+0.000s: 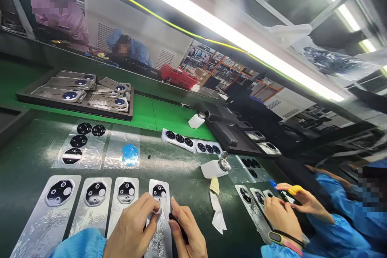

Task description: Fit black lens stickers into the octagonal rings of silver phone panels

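Note:
My left hand [133, 225] is closed in a pinch over a phone back cover [163, 229]. A small whitish bit shows at its fingertips, too little to name. My right hand [189, 231] is closed on a slim black tool [178, 225], its kind partly hidden by the fingers. That cover lies flat, its octagonal black camera lens plate [159, 190] just beyond my fingertips. To the left, similar silvery covers lie in a row: a near one [126, 185], a middle one [90, 213] and a large far-left one [45, 221].
Clear sheets [99, 145] hold black lens plates and a blue disc [130, 155]. A dispenser bottle [214, 168] and crumpled white wipe [217, 213] lie right. A tray [75, 109] of covers stands behind. At right, a co-worker's hands [284, 213] handle other covers.

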Demonstrator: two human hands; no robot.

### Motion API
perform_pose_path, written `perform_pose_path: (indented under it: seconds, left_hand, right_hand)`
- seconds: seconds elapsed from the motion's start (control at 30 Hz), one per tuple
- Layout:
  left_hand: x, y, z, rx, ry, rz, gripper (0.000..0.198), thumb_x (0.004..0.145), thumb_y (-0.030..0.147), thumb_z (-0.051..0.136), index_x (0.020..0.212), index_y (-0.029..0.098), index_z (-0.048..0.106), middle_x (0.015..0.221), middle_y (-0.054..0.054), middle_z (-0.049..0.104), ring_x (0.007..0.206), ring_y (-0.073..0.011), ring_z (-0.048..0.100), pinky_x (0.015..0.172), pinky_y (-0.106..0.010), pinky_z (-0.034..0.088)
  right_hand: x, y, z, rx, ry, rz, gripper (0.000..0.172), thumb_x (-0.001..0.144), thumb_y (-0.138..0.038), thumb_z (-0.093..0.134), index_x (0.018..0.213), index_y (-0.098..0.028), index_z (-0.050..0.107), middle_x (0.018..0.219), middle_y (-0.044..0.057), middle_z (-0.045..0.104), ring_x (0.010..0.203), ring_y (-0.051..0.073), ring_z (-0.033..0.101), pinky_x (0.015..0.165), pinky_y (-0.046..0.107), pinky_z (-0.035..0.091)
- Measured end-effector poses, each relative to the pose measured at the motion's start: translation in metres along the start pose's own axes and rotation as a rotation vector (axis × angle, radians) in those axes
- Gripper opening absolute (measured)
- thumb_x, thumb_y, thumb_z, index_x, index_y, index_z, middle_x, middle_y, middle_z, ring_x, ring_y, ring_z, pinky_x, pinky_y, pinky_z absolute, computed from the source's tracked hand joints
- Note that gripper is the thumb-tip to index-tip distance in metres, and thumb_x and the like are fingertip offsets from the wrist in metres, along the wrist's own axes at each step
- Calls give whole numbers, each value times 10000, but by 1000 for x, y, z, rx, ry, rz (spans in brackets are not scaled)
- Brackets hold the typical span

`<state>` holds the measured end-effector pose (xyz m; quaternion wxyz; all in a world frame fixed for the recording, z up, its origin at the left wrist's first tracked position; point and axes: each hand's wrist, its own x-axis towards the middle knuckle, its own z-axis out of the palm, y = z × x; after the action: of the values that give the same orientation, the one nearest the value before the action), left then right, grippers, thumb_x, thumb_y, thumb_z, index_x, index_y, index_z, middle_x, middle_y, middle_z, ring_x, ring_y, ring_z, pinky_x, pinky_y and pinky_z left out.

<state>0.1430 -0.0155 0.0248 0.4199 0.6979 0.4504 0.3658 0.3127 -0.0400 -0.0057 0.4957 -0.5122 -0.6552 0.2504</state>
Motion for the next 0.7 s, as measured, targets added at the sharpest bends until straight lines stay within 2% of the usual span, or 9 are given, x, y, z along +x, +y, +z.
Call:
perform_pose_path:
  seconds: [0.1, 0.23, 0.3, 0.4, 0.47, 0.6, 0.7]
  left_hand:
    - [-3, -2, -1, 136, 11, 81, 178, 981, 150, 354, 921, 238, 497, 884, -19, 569, 784, -179, 577, 696, -278, 412]
    - [-6, -8, 1, 216, 19, 121, 199, 981, 130, 343, 939, 234, 508, 894, -25, 572, 807, -192, 586, 701, -293, 423]
    - [-7, -10, 1, 197, 17, 108, 207, 985, 138, 341, 965, 233, 524, 912, -31, 587, 841, -201, 598, 727, -302, 437]
    - [-6, -10, 0, 113, 10, 45, 250, 981, 161, 387, 1156, 256, 538, 1052, -45, 619, 990, -213, 611, 852, -310, 451]
    - [-4, -8, -2, 38, -21, 4, 310, 981, 173, 403, 1230, 292, 544, 1087, -33, 619, 1020, -201, 608, 887, -295, 445]
    - [1, 0, -4, -91, -82, -64, 267, 1011, 245, 378, 1033, 283, 641, 932, -13, 604, 852, -175, 599, 756, -268, 436]
    - [2, 0, -4, -89, -44, -78, 216, 1003, 293, 411, 911, 240, 599, 890, -20, 574, 795, -175, 570, 693, -271, 411]
  right_hand:
    - [3, -4, -1, -13, -9, -21, 328, 994, -276, 495, 1270, -322, 667, 884, 31, 604, 709, 134, 592, 655, 223, 489]
    - [5, -5, -1, 23, 20, -3, 303, 992, -271, 503, 1227, -299, 693, 886, 41, 602, 746, 148, 591, 651, 234, 477]
    - [4, -4, -1, 57, 45, 22, 291, 989, -273, 511, 1210, -292, 700, 880, 41, 607, 752, 151, 592, 646, 237, 472]
    - [3, -3, 0, 124, 76, 70, 253, 973, -291, 544, 1150, -284, 724, 849, 34, 610, 748, 156, 586, 645, 242, 469]
    - [1, -1, 1, 176, 80, 111, 230, 960, -319, 568, 1111, -286, 739, 820, 24, 607, 724, 151, 575, 637, 238, 464]
    - [-4, 6, 3, 239, 78, 211, 263, 931, -418, 596, 1072, -266, 759, 772, 23, 596, 694, 159, 577, 608, 243, 481]
    - [-9, 12, 4, 215, 81, 258, 312, 912, -474, 604, 1055, -254, 772, 795, 39, 626, 707, 174, 601, 617, 257, 516]
